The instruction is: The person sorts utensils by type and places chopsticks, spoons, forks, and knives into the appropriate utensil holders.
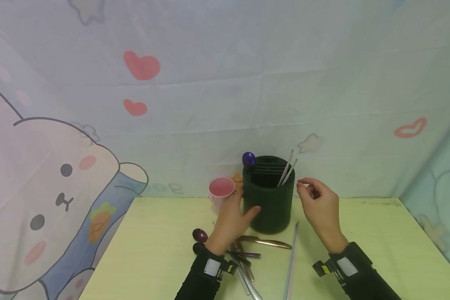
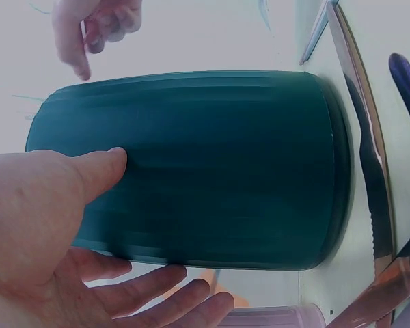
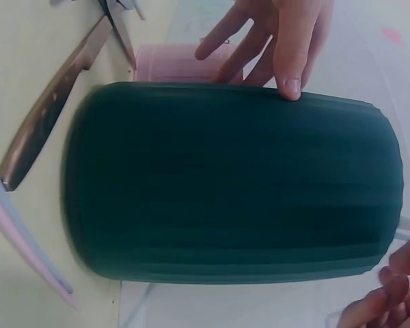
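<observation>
A dark green utensil holder (image 1: 268, 208) stands upright, with a slotted rear section and an open front. A purple spoon (image 1: 249, 160) sticks up at its back left, and two slim pale sticks (image 1: 286, 168) lean at its right rim. My left hand (image 1: 230, 221) is against the holder's left side, thumb on the front wall and fingers stretched out along the side. Right of the rim, my right hand (image 1: 320, 208) hovers with loosely curled fingers and nothing visible in them; in the right wrist view these fingers (image 3: 389, 301) show beside the holder's top end.
A pink cup (image 1: 221, 188) stands left of the holder, partly behind my left hand. In front lie a gold-coloured knife (image 1: 271, 243), a dark purple spoon (image 1: 200, 235), more cutlery (image 1: 250, 287) and slim pale sticks (image 1: 291, 264). A printed cloth (image 1: 217, 104) hangs behind the table.
</observation>
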